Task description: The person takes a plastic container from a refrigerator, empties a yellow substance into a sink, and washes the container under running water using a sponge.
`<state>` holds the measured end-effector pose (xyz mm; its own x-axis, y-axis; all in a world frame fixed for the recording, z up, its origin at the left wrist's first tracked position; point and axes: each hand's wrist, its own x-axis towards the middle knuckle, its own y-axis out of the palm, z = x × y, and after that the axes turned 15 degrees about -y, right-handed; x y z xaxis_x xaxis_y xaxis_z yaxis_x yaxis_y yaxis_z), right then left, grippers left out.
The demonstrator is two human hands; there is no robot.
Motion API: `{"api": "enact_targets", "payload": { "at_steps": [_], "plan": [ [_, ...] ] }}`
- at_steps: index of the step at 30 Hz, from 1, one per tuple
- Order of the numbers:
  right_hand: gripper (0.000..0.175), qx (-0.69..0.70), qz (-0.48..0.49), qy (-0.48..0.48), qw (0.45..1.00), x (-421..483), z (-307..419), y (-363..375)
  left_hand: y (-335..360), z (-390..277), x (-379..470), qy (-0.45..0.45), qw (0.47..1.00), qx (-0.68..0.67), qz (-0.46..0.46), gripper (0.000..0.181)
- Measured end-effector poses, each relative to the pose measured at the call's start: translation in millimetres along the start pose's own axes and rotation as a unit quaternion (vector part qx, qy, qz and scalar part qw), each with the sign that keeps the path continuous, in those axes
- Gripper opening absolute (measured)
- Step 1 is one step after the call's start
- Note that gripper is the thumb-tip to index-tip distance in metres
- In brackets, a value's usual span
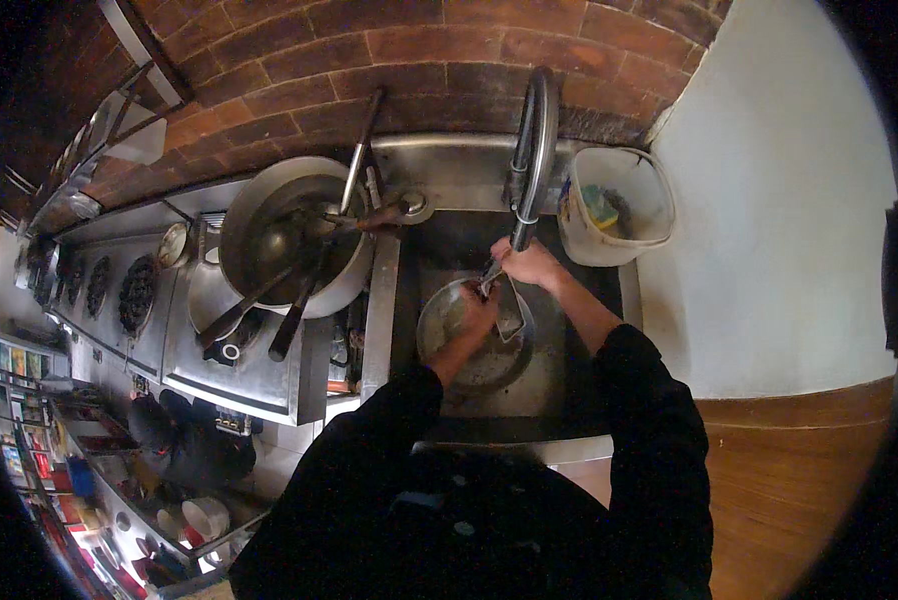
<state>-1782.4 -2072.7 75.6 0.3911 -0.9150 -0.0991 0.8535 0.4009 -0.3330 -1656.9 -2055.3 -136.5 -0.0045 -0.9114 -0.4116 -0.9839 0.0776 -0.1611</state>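
Both hands are over a metal sink [561, 375], beneath the spout of a spring-neck faucet [542, 142]. My right hand [530, 262] is closed around the handle end of a metal utensil with a thin rectangular frame [522, 319]; its exact kind is unclear. My left hand [480, 306] is at the same utensil, fingers bent near its handle, partly blurred; whether it grips is not clear. Below them a wide round metal pan or bowl [437, 360] lies in the sink, wet-looking inside.
Left of the sink stands a large metal pot [235, 225] with several long-handled utensils leaning in it. A white plastic bucket [617, 251] holding a green and yellow sponge [600, 210] stands right of the faucet. Stove burners [137, 292] and a dark-clad person [193, 435] are farther left.
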Motion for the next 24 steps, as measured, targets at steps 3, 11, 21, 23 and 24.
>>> {"api": "enact_targets", "payload": {
  "at_steps": [3,11,21,23,24],
  "plan": [
    [0.02,-0.055,0.008,-0.06,0.997,1,-11,-3,-11,3,-2,0.116,0.986,-0.121,0.022,0.058],
    [0.02,-0.087,0.057,-0.202,0.974,-2,-50,-6,-14,-64,-44,-0.047,0.995,-0.09,-0.018,0.056],
    [0.028,-0.209,0.003,-0.002,0.978,3,0,1,-41,-39,-15,0.128,0.989,-0.053,0.059,0.071],
    [0.029,-0.055,0.019,0.041,0.997,-11,-26,-5,-27,-65,-31,0.017,0.984,-0.15,0.095,0.08],
    [0.029,-0.227,-0.034,-0.027,0.973,-12,-32,-3,-30,-70,-34,-0.048,0.968,-0.217,0.114,0.085]
  ]
}}
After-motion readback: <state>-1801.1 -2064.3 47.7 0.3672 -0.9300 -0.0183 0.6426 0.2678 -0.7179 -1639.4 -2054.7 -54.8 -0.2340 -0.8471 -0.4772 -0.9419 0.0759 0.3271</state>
